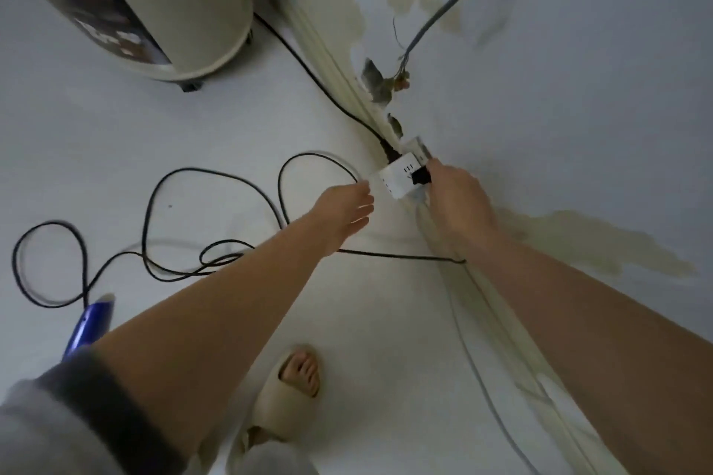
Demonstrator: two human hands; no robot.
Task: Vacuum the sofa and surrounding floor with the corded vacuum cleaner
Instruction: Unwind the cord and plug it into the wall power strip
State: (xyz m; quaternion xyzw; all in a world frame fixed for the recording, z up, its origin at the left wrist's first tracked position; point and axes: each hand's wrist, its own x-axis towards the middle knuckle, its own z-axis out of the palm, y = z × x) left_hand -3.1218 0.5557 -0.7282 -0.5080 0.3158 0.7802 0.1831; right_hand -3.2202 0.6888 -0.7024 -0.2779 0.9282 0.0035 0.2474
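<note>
Head view. Right hand (459, 200) pinches the black plug (420, 177) at the white power strip (401, 175), which lies by the skirting at centre. Left hand (347, 210), fingers straight, steadies the strip's near-left end. The vacuum's black cord (216, 181) loops slack across the floor (96, 146) toward the blue vacuum body (87, 324), near left. The cord looks light and limp; the rigid plug body is probably the best hold.

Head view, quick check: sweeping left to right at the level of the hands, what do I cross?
Looped black cord → left hand, fingers straight, touching the white power strip → black plug at the strip, pinched by the right hand → peeling wall.
</note>
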